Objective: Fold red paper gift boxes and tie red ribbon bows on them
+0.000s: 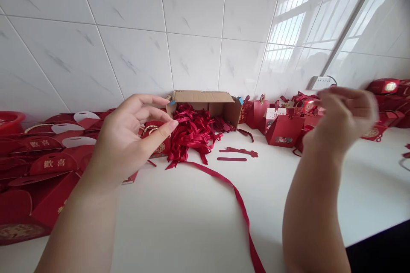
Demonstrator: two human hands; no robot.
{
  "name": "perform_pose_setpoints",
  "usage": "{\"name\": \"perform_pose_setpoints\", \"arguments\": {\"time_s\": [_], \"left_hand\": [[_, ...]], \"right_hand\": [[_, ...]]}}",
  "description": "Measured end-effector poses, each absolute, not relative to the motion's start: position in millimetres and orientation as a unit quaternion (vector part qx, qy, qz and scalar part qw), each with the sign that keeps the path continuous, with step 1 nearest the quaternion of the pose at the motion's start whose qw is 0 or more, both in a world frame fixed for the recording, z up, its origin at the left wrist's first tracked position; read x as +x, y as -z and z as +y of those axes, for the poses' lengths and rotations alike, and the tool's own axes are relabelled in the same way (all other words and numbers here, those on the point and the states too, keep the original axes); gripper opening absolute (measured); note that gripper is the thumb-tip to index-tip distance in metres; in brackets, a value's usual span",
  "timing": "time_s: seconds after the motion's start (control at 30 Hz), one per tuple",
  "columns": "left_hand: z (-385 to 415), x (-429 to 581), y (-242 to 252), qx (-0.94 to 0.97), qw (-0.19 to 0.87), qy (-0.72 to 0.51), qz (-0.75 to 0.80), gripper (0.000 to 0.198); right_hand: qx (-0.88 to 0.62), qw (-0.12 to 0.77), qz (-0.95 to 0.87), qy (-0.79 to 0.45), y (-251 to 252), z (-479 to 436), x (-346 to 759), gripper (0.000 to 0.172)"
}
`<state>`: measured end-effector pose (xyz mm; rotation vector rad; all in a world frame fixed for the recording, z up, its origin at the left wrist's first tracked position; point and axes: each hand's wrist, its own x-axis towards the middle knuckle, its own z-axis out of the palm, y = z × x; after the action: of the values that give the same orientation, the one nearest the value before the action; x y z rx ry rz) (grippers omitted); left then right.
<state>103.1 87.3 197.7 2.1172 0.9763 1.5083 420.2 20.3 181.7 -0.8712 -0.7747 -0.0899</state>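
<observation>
My left hand [133, 136] is raised over the counter with its fingers loosely bent and apart, and I see nothing in it. Just beyond its fingertips lies a heap of dark red satin ribbons [190, 132], spilling out of an open cardboard box [201, 96]. One long red ribbon [238, 196] trails from the heap across the white surface toward me. My right hand [347, 113] is lifted on the right, blurred by motion, its fingers curled inward. Whatever it may hold is hidden. Behind it are small red gift boxes [285, 130].
Rows of red gift boxes [48, 162] with gold characters crowd the left side of the white counter [179, 222]. Flat dark red strips [232, 159] lie past the ribbon. A power strip [320, 82] sits against the tiled wall [195, 59]. A red basin [11, 121] stands far left.
</observation>
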Motion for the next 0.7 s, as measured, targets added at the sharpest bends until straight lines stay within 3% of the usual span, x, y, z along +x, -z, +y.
{"name": "perform_pose_setpoints", "arguments": {"time_s": [0.1, 0.23, 0.4, 0.57, 0.7], "left_hand": [[83, 100, -202, 0.736, 0.176, -0.545, 0.360, 0.025], [83, 97, -206, 0.707, 0.211, -0.570, 0.362, 0.025], [89, 89, -205, 0.697, 0.208, -0.569, 0.384, 0.027], [89, 73, -208, 0.647, 0.177, -0.649, 0.359, 0.027], [93, 60, -212, 0.595, 0.173, -0.703, 0.348, 0.025]], "right_hand": [[-0.289, 0.893, -0.332, -0.091, -187, 26, 402, 0.012], [-0.186, 0.873, -0.381, -0.240, -190, 33, 391, 0.011], [-0.248, 0.856, -0.372, -0.257, -192, 33, 375, 0.011], [-0.223, 0.771, -0.573, -0.168, -200, 4, 334, 0.018], [-0.205, 0.765, -0.586, -0.170, -191, 30, 314, 0.019]]}}
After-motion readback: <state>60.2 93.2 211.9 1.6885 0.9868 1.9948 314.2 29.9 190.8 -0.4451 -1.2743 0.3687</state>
